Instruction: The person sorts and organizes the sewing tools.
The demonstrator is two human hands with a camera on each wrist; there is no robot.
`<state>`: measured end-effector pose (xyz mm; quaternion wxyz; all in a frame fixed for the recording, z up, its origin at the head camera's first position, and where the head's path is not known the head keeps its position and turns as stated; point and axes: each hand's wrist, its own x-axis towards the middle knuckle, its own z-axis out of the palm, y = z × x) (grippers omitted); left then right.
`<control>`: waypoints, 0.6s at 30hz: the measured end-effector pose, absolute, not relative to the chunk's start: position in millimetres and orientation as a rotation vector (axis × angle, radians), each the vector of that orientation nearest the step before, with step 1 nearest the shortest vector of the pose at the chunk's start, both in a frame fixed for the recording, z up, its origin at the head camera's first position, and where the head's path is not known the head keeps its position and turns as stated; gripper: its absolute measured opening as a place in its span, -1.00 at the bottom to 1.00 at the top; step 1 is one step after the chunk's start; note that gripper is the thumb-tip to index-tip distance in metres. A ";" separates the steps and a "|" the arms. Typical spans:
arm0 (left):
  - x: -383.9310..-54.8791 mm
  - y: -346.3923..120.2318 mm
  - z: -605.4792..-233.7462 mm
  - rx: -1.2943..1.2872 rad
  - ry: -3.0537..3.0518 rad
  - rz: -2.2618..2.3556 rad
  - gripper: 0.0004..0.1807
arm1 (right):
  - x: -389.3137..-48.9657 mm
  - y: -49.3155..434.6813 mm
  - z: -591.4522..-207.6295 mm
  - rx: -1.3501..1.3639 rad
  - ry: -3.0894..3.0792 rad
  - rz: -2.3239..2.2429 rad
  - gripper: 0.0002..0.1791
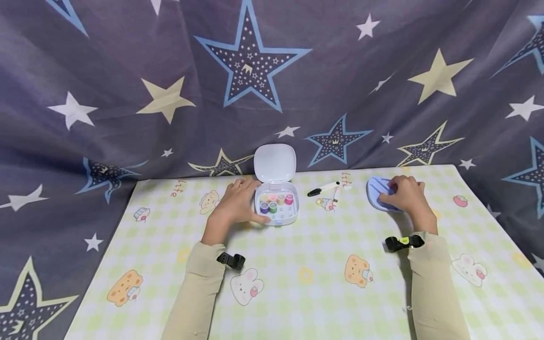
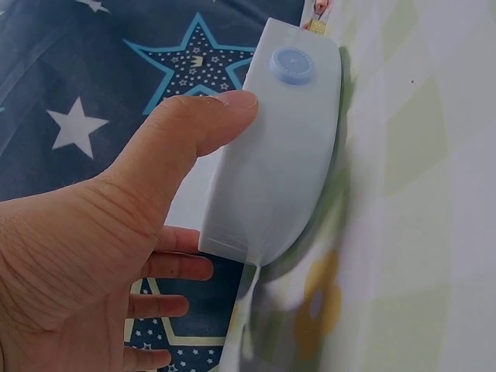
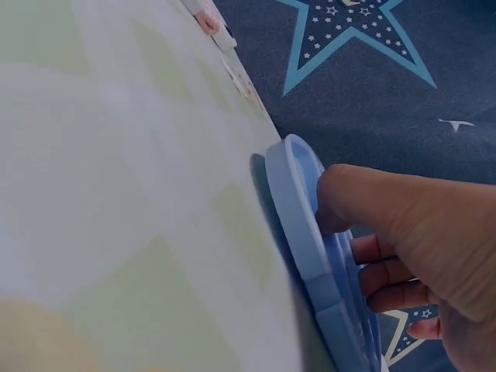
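Observation:
A small white box stands with its lid raised at the back. Several small round pots with coloured contents, purple, green, pink and pale tones, sit inside it. My left hand holds the box by its left side. Its thumb rests on the front wall near a blue button, with the other fingers behind. My right hand reaches into a shallow light-blue ridged tray. In the right wrist view its thumb dips inside the tray's rim; whatever the fingertips touch is hidden.
A marker pen with a black end and white barrel lies between box and tray. Green-and-white checked cloth with cartoon prints covers the table. Behind its far edge hangs a dark star-patterned curtain.

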<state>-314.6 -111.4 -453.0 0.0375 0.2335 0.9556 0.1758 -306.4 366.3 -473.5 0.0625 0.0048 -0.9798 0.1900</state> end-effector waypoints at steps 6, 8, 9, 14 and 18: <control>-314.0 -111.3 -451.1 0.707 2.925 0.544 0.20 | -306.2 358.9 -467.0 0.068 -2.864 0.595 -0.55; -313.9 -111.1 -451.1 0.704 2.920 0.541 0.19 | -306.3 355.7 -465.7 0.088 -2.834 0.596 -0.56; -313.7 -111.1 -450.6 0.703 2.921 0.541 0.20 | -306.8 354.0 -464.7 0.098 -2.817 0.594 -0.57; -313.1 -111.2 -449.3 0.699 2.926 0.554 0.21 | -309.0 344.8 -458.1 0.143 -2.737 0.577 -0.60; -312.8 -111.1 -450.0 0.695 2.918 0.552 0.22 | -307.7 335.0 -451.3 0.175 -2.690 0.587 -0.61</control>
